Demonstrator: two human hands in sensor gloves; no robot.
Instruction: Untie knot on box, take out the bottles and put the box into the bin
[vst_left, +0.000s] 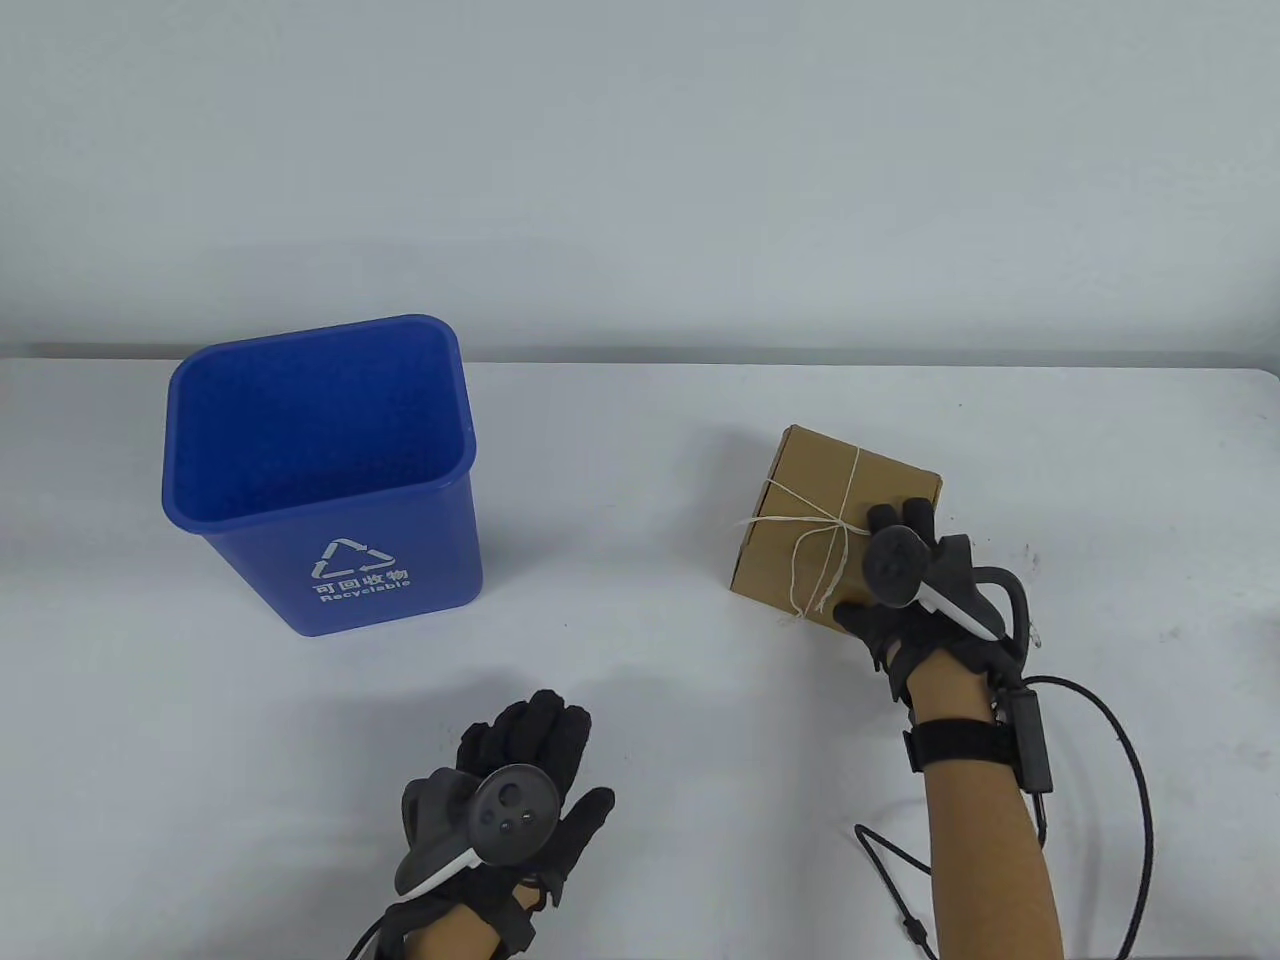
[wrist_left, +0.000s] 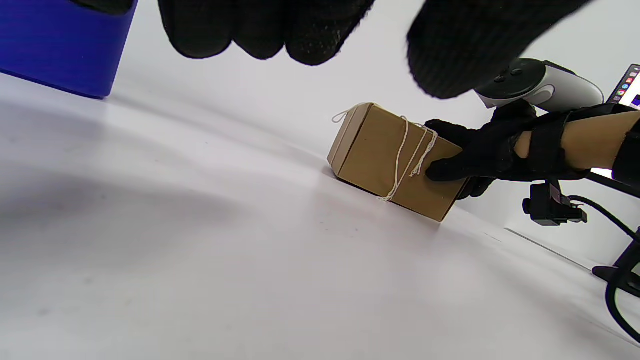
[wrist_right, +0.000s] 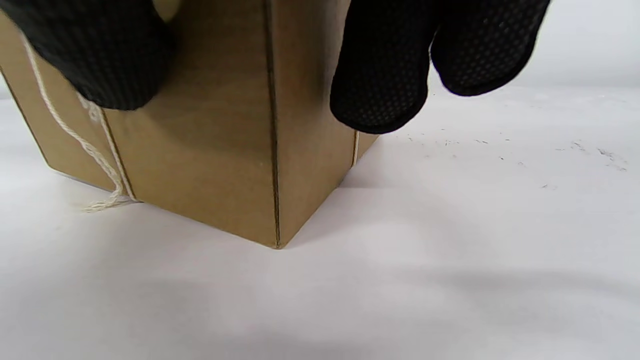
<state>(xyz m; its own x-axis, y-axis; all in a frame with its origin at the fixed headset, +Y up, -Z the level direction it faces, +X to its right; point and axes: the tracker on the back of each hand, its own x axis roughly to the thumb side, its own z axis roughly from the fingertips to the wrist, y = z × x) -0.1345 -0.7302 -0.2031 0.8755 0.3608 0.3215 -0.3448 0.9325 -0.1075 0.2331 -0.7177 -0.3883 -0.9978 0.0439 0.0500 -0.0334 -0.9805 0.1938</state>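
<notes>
Nearest the table camera, the left hand (vst_left: 520, 770) is held low over the white table (vst_left: 640, 700), its gloved fingers loosely extended and gripping nothing, a tracker strapped to its back. Farther right, the right hand (vst_left: 915, 600) is set on the near right corner of the cardboard box (vst_left: 800, 520), which stands on the table well apart from the blue bin (vst_left: 320, 470) at the left.

From above, the hold is largely hidden beneath the right tracker. It is made plain in the left wrist view, where the thumb is seen pressed against the box's side face and the other fingers are curled over its top edge, so the box (wrist_left: 380, 155) is clasped between them. In the right wrist view, fingertips (wrist_right: 380, 75) are shown hanging down past the box's right-hand side, and the box's lower corner (wrist_right: 277, 242) is seen resting flat on the table.

The box is plain brown card, closed, and bound with pale string (vst_left: 815, 530) crossed over its top; a knot with loose ends is seen at the crossing. The string's frayed end (wrist_right: 102, 202) is shown trailing onto the table only in the right wrist view.
</notes>
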